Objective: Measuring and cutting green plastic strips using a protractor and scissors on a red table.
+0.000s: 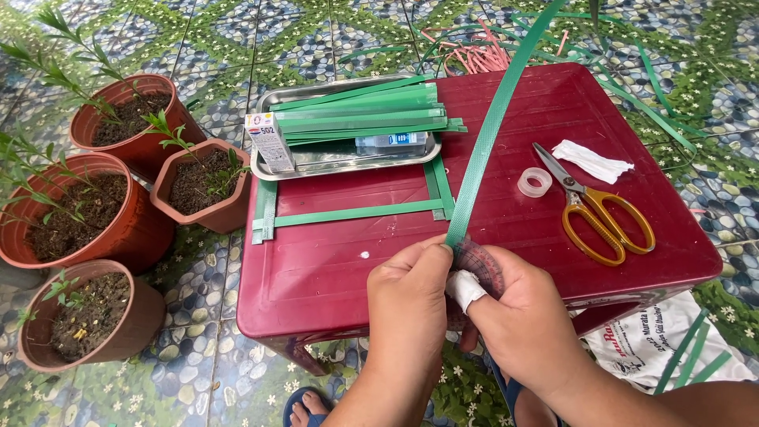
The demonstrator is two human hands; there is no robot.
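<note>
Both hands meet at the near edge of the bench, and we've got them pinched together on one thing: the long green strap (pixel 482 142). Our left hand (pixel 411 296) clamps down with the thumb right at the strap's near end, fingers curled under. Our right hand (pixel 518 316), a white bandage (pixel 465 289) wrapped round one finger, grips a small clear protractor (pixel 484 265) pressed against that same end of the strap. So both are closed, left on the strap, right on the protractor beside it.

Now the line that matters: the strap runs away from us, near end between the hands, long axis slanting up and to the right across the dark red bench (pixel 316 269) and out past its far edge. The left hand sits just a touch nearer the strap's end.

Moving outward, a green strap frame (pixel 356 212) lies flat just beyond the hands. Behind it a metal tray (pixel 332 162) carries a stack of cut green strips (pixel 364 115) and a small glue box (pixel 269 142) stands upright at its left corner. Off to the right, well apart from the hands, we see yellow-handled scissors (pixel 597 209), a roll of clear tape (pixel 535 182) and a crumpled white tissue (pixel 591 160). Left of the bench, four clay pots (pixel 134 229) with young plants stand on the pebble floor.
</note>
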